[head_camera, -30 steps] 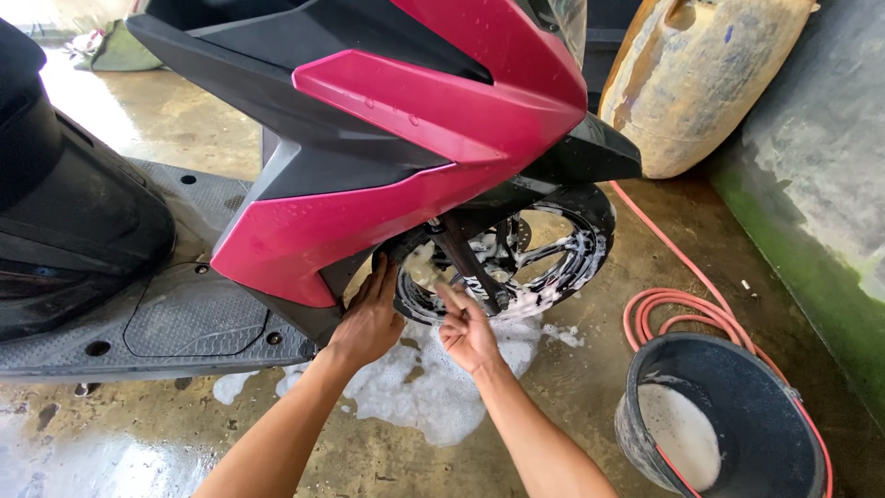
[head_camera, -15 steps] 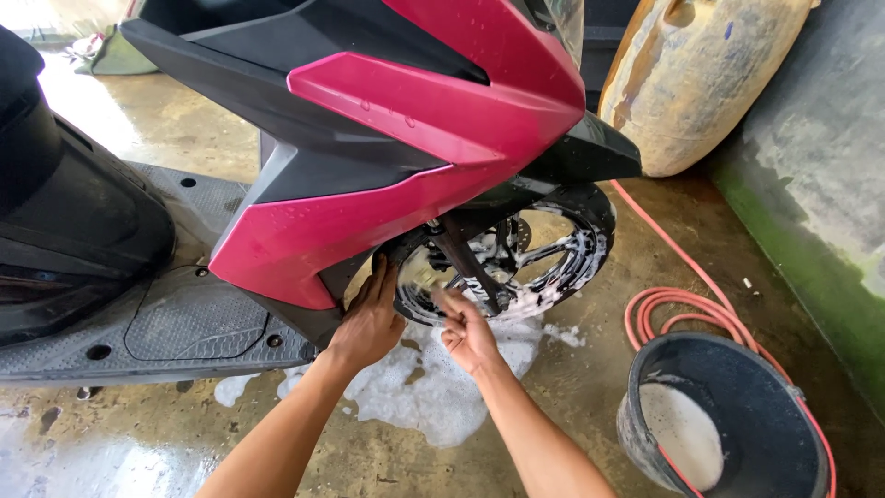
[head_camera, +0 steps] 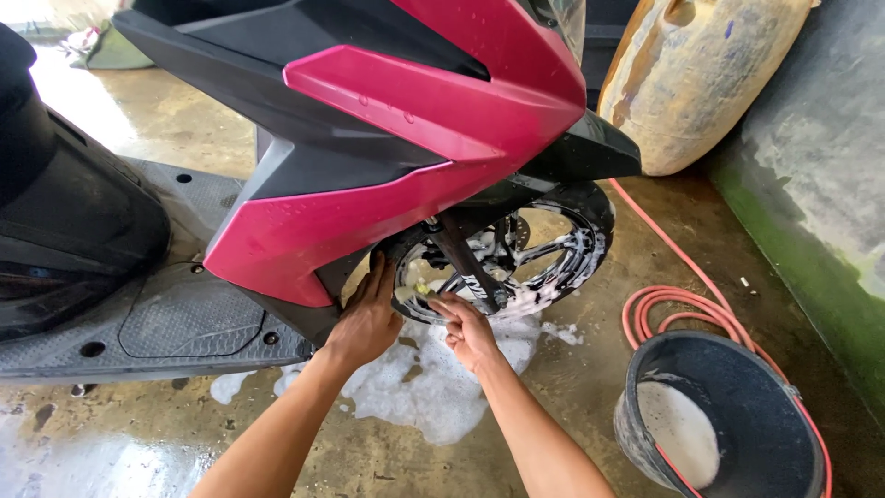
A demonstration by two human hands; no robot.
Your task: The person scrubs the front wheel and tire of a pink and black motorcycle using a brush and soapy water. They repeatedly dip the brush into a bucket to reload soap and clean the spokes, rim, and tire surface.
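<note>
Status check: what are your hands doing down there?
Left hand flat on soapy front wheel. Right hand at rim, grip unclear. Fork leg crosses spokes.

Pink fairing (head_camera: 396,148) hides the soapy front wheel's (head_camera: 553,263) upper half.

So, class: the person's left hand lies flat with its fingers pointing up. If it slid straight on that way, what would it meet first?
Most likely the lower edge of the pink side panel just above the left hand, which rests by the soapy front wheel. Depth is unclear, so it might pass behind the panel.
</note>
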